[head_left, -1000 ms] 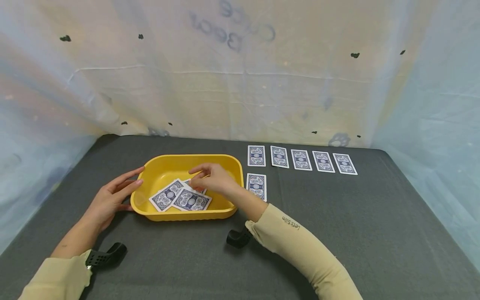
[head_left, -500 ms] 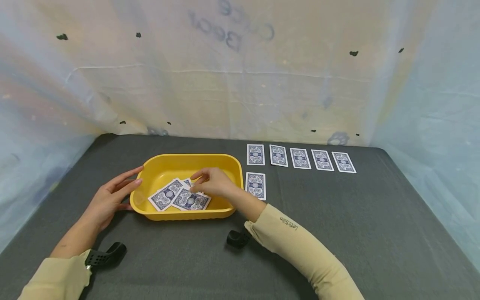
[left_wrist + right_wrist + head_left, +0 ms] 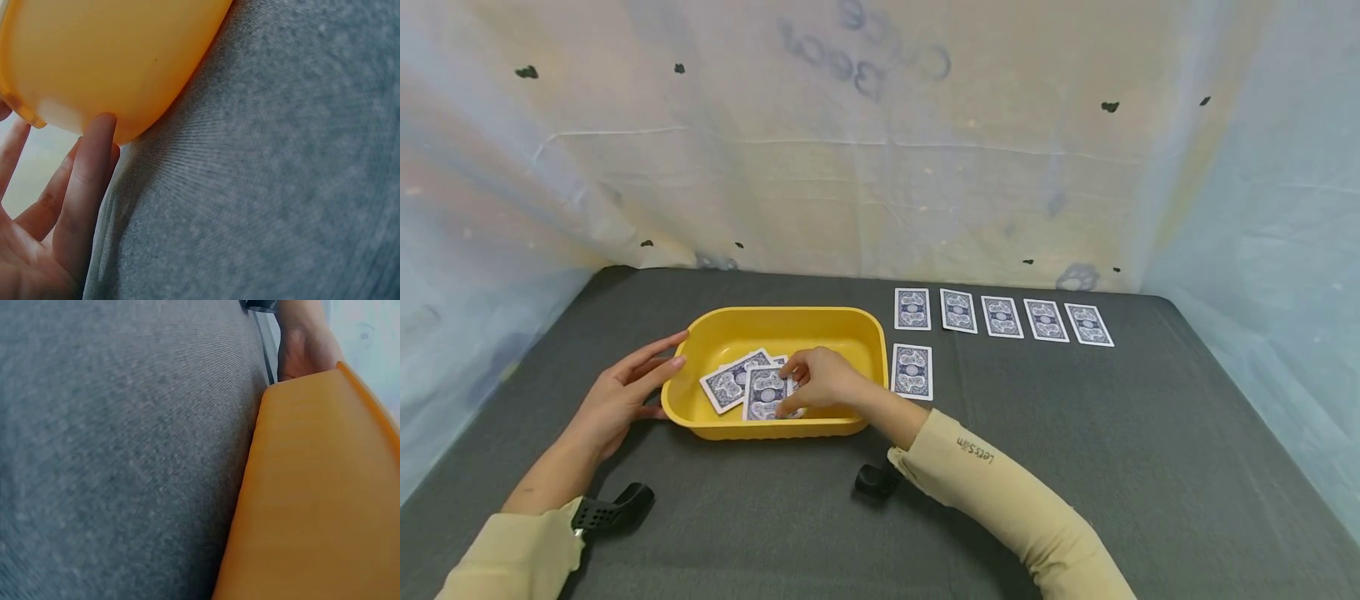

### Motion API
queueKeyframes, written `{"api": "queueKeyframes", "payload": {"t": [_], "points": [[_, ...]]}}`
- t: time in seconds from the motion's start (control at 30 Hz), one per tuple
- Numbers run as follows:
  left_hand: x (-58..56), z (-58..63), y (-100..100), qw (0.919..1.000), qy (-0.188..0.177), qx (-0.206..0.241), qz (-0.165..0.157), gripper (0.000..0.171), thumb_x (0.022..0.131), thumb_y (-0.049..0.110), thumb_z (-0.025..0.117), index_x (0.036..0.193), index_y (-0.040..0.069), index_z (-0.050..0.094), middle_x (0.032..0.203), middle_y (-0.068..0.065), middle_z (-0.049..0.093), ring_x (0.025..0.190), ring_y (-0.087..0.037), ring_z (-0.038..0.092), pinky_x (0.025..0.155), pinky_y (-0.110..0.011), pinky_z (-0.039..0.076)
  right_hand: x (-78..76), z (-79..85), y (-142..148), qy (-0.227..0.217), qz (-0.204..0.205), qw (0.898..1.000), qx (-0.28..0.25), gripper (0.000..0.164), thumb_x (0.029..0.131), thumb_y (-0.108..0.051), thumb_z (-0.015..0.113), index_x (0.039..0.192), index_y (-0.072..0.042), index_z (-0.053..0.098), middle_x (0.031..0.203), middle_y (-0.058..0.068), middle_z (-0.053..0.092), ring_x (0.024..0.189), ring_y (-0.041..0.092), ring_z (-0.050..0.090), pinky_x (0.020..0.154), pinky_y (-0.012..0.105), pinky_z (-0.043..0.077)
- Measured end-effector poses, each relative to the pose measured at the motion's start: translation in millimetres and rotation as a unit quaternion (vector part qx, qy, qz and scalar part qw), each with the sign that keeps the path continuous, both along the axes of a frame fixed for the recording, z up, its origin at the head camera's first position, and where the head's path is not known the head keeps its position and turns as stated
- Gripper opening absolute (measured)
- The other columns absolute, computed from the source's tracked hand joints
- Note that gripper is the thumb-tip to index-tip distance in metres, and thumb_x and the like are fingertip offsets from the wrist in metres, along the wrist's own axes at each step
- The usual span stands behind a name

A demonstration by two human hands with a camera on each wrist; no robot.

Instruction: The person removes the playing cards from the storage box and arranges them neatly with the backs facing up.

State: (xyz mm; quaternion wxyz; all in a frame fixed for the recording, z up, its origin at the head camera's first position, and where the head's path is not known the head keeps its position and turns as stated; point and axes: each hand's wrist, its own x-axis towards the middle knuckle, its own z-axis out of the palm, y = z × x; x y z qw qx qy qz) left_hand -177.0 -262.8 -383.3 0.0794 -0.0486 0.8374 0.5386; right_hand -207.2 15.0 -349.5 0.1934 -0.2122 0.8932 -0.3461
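A yellow plastic tray (image 3: 786, 429) stands on the dark cloth in the head view, with several blue-and-white playing cards lying back side up in it. My left hand (image 3: 621, 392) touches the tray's left end, its fingers fairly straight against the wall. Over the tray's right half, my right hand (image 3: 823, 379) pinches a playing card (image 3: 764, 392) between thumb and fingers; its right part is hidden by them. A second card (image 3: 730, 383) lies slanted to its left. Straight fingers (image 3: 94, 181) meet the tray's underside edge in the left wrist view. The right wrist view shows the tray's outer wall (image 3: 319, 487).
Several face-down cards form a row to the right behind the tray, from the leftmost card (image 3: 912, 309) to the rightmost card (image 3: 1089, 325). One more card (image 3: 912, 372) lies in front of the row, close beside the tray. A pale curtain (image 3: 880, 208) hangs behind the table.
My right hand has come down and nearer inside the tray. The front card has turned from slanted to nearly upright, and the left card has shifted slightly. My left hand stays put.
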Motion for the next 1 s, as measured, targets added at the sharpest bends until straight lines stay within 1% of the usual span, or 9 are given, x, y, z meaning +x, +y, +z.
{"api": "queueKeyframes", "payload": {"t": [0.17,0.33,0.4,0.47,0.6,0.67,0.77,0.9,1.0], "points": [[0.0,-0.4,-0.7,1.0000,0.001,0.000,-0.002,0.063,0.092,0.055,0.052,0.149,0.037,0.031,0.146,-0.017,0.035,0.096,-0.005,0.050,0.069,-0.030,0.056,1.9,0.1,-3.7,0.019,0.010,1.000,0.020,0.056,0.072,-0.030,0.085,0.120,-0.011,0.064,0.102,0.002,0.062,0.089,0.010,0.054,0.078,0.019,0.044],[0.5,-1.2,-1.1,1.0000,-0.002,0.001,-0.001,0.064,0.092,0.055,0.053,0.149,0.037,0.032,0.139,-0.008,0.041,0.095,-0.004,0.050,0.069,-0.030,0.056,2.0,0.3,-9.0,0.039,-0.006,0.997,0.065,0.069,0.072,-0.034,0.084,0.133,-0.017,0.055,0.108,0.002,0.057,0.092,0.011,0.050,0.077,0.020,0.042],[0.0,-1.0,-1.5,1.0000,-0.002,0.003,-0.001,0.063,0.092,0.054,0.054,0.149,0.037,0.033,0.135,-0.002,0.044,0.095,-0.003,0.051,0.069,-0.030,0.056,1.1,-0.7,-10.3,0.044,-0.009,0.996,0.078,0.070,0.071,-0.035,0.085,0.133,-0.019,0.055,0.110,0.002,0.054,0.093,0.011,0.048,0.077,0.020,0.041],[-0.6,-0.3,-1.6,1.0000,-0.002,0.002,-0.002,0.063,0.092,0.054,0.054,0.149,0.037,0.033,0.134,0.000,0.044,0.095,-0.003,0.051,0.069,-0.030,0.056,0.2,-1.2,-11.0,0.049,-0.004,0.995,0.086,0.069,0.070,-0.035,0.086,0.132,-0.020,0.057,0.110,0.002,0.052,0.093,0.011,0.047,0.075,0.020,0.039],[-1.5,0.9,-1.1,1.0000,0.001,0.001,-0.004,0.063,0.092,0.054,0.053,0.149,0.037,0.033,0.137,-0.003,0.043,0.095,-0.003,0.051,0.069,-0.029,0.056,0.3,-1.0,-11.4,0.061,0.011,0.993,0.097,0.067,0.069,-0.033,0.087,0.129,-0.018,0.060,0.107,0.001,0.048,0.092,0.011,0.043,0.074,0.018,0.036],[-1.3,0.8,-0.3,1.0000,0.002,0.000,-0.002,0.063,0.092,0.055,0.053,0.149,0.037,0.033,0.140,-0.008,0.041,0.094,-0.003,0.051,0.069,-0.029,0.056,0.7,-0.8,-11.4,0.062,0.011,0.993,0.097,0.067,0.069,-0.031,0.087,0.128,-0.017,0.060,0.106,0.000,0.047,0.092,0.011,0.042,0.073,0.018,0.036],[-1.1,0.4,-0.1,1.0000,0.004,0.002,0.000,0.063,0.092,0.054,0.053,0.149,0.037,0.033,0.140,-0.009,0.040,0.093,-0.001,0.051,0.068,-0.029,0.056,1.1,-0.7,-10.6,0.059,0.013,0.994,0.091,0.066,0.070,-0.029,0.087,0.128,-0.018,0.060,0.108,0.000,0.048,0.092,0.011,0.043,0.075,0.018,0.037],[-0.5,0.3,-0.8,0.9999,0.009,0.005,-0.001,0.062,0.093,0.053,0.054,0.149,0.037,0.033,0.136,-0.004,0.043,0.093,-0.001,0.051,0.068,-0.029,0.056,-0.4,-1.3,-7.8,0.042,0.020,0.997,0.059,0.064,0.071,-0.026,0.086,0.128,-0.019,0.059,0.111,0.003,0.052,0.094,0.012,0.047,0.079,0.019,0.040],[-0.3,0.1,-0.3,0.9999,0.011,0.003,0.002,0.062,0.092,0.053,0.054,0.149,0.036,0.034,0.136,-0.004,0.044,0.093,-0.001,0.052,0.067,-0.030,0.056,-1.5,-0.7,-5.9,0.026,0.022,0.999,0.023,0.061,0.073,-0.024,0.085,0.127,-0.018,0.059,0.110,0.003,0.056,0.094,0.012,0.051,0.079,0.020,0.043]]}}
